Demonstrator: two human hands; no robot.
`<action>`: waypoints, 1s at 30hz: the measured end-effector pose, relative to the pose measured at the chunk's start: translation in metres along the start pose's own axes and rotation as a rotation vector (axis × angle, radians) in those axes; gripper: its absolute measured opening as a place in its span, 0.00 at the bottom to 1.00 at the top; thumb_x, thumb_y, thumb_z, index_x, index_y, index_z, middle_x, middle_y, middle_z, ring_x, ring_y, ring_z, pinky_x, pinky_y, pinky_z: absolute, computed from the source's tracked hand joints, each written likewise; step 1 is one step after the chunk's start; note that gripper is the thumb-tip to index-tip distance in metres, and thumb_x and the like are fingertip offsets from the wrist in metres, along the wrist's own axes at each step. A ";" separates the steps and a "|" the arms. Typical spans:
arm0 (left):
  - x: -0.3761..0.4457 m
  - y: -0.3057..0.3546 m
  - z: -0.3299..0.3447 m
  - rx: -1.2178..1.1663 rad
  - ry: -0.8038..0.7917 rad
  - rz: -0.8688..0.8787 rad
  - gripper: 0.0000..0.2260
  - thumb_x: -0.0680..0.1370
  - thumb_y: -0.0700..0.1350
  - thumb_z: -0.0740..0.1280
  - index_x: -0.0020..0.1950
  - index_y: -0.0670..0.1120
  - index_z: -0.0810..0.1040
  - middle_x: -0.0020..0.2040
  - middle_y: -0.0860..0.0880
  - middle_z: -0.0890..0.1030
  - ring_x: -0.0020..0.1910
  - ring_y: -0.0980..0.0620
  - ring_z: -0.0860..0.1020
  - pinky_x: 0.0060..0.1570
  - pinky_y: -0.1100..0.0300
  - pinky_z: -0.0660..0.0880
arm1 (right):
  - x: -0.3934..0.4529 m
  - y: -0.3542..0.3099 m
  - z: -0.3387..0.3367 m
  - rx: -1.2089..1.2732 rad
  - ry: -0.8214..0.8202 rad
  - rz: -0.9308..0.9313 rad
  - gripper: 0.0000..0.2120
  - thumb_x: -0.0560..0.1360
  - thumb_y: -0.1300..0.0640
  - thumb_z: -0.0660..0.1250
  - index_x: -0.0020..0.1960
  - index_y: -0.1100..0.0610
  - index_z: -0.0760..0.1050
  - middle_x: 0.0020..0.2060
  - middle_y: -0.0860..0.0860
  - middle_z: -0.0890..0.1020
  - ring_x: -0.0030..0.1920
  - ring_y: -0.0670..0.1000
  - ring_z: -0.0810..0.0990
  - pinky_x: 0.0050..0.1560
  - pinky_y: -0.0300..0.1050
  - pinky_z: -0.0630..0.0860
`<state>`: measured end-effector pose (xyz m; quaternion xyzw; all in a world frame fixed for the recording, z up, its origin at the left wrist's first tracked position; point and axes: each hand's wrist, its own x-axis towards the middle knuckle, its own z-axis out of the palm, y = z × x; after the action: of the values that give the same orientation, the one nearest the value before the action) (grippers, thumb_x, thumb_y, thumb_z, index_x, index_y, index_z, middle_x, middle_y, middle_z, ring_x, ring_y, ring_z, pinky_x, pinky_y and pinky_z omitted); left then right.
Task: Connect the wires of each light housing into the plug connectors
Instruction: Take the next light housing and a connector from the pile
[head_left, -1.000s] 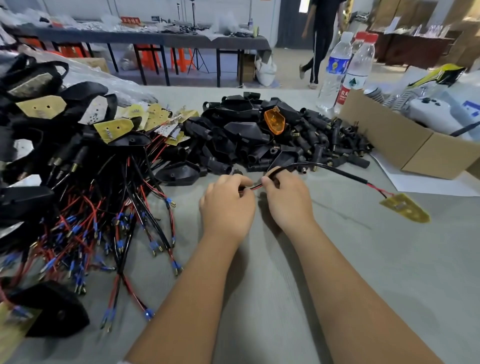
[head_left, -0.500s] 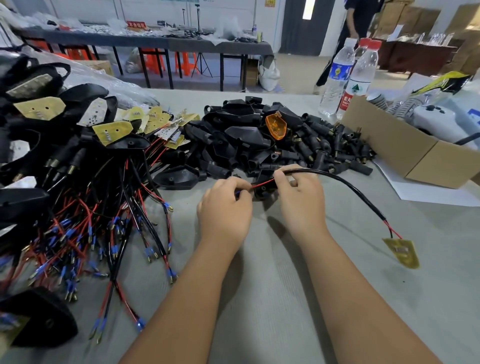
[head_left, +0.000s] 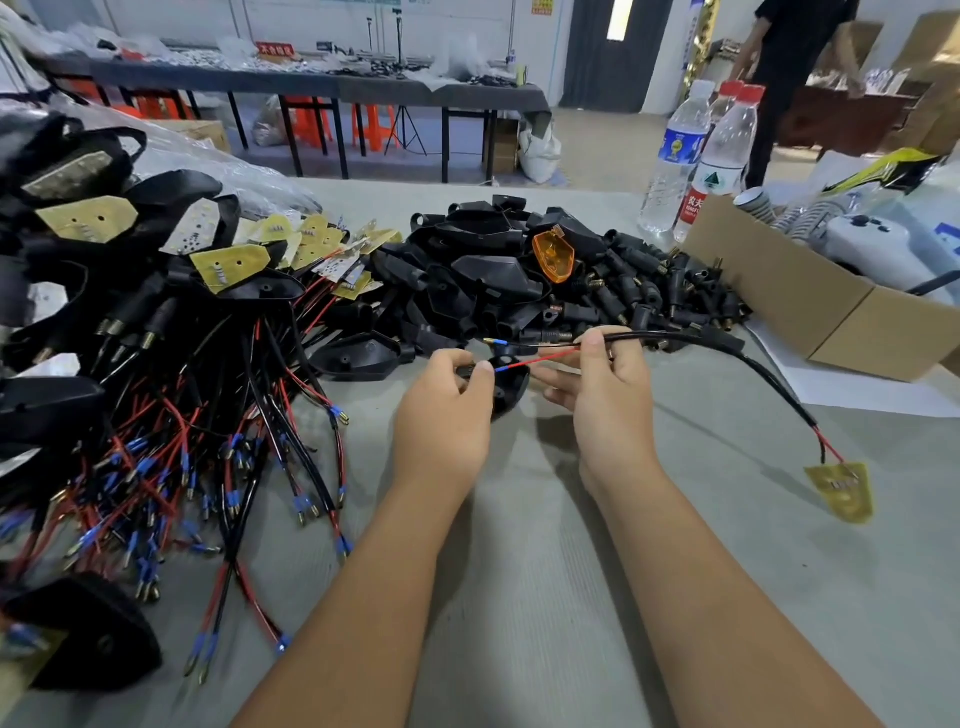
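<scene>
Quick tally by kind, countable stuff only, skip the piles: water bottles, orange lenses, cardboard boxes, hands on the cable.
Water bottles: 3
Orange lens: 1
Cardboard box: 1
Hands on the black cable: 2, left hand and right hand
Total: 7

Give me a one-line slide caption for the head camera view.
Left hand holds a black housing while the right hand pinches its black cable, red wire stretched between them.
</scene>
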<state>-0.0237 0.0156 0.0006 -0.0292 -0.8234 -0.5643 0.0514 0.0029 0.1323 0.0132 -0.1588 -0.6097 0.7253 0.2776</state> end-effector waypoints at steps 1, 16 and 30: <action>-0.001 0.001 0.000 -0.033 -0.002 0.002 0.06 0.80 0.49 0.63 0.56 0.53 0.75 0.33 0.55 0.76 0.35 0.60 0.76 0.34 0.66 0.69 | -0.001 0.000 0.001 0.024 -0.008 0.007 0.09 0.85 0.54 0.54 0.48 0.53 0.69 0.43 0.52 0.84 0.42 0.53 0.86 0.36 0.40 0.79; -0.002 0.003 -0.002 -0.232 -0.049 0.078 0.25 0.69 0.35 0.71 0.61 0.56 0.73 0.45 0.52 0.80 0.38 0.52 0.79 0.41 0.56 0.77 | -0.010 -0.002 0.008 -0.074 -0.036 -0.089 0.10 0.77 0.59 0.67 0.38 0.53 0.80 0.28 0.46 0.79 0.30 0.44 0.78 0.32 0.34 0.75; 0.007 0.007 -0.011 -0.790 0.036 -0.205 0.12 0.77 0.31 0.63 0.55 0.46 0.73 0.55 0.38 0.80 0.50 0.44 0.84 0.40 0.63 0.80 | -0.014 -0.005 0.008 0.027 -0.126 -0.096 0.07 0.78 0.65 0.66 0.43 0.59 0.79 0.31 0.49 0.83 0.33 0.47 0.83 0.36 0.39 0.79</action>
<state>-0.0288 0.0076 0.0122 0.0453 -0.5408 -0.8399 -0.0061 0.0104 0.1176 0.0183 -0.0793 -0.6230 0.7278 0.2753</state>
